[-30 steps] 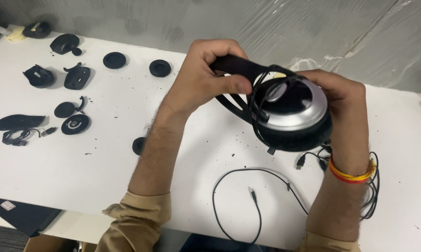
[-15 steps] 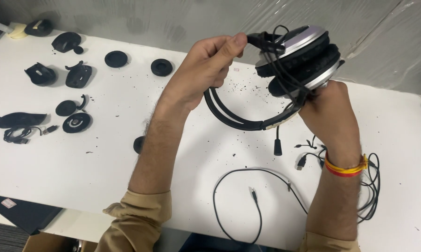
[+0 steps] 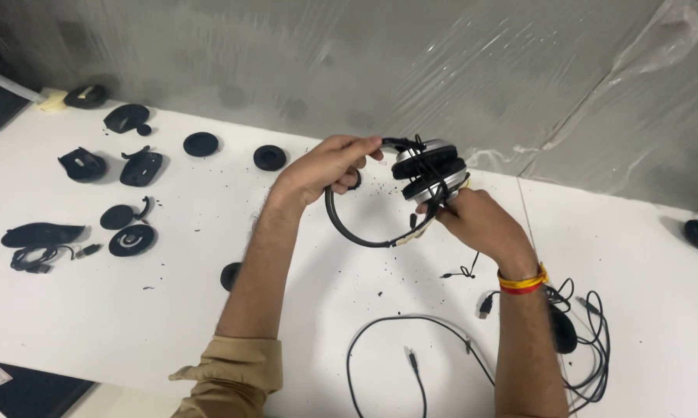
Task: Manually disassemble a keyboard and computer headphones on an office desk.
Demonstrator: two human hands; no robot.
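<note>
Head view: left hand [image 3: 325, 166] and right hand [image 3: 473, 220] each grip the headset [image 3: 418, 186] closed. Its dangling cable [image 3: 461, 272] below could snag, tugging it loose.

Black headband and black ear pads with silver-grey cups on the headset [image 3: 422, 186], between left hand [image 3: 322, 166] and right hand [image 3: 473, 224]. Red and yellow thread band [image 3: 523, 280] at the right wrist. Tan khaki sleeve [image 3: 236, 371] below the left hand. White counter [image 3: 171, 325], peppered with black crumbs under both hands. Black round foam pads [image 3: 202, 144] and black plastic shells [image 3: 141, 166] left of the left hand. Black coiled cable [image 3: 411, 340] beneath the right hand; black tangled cables [image 3: 589, 333] right of the right hand. Grey translucent plastic sheeting [image 3: 411, 70], creased and streaked, beyond both hands.
</note>
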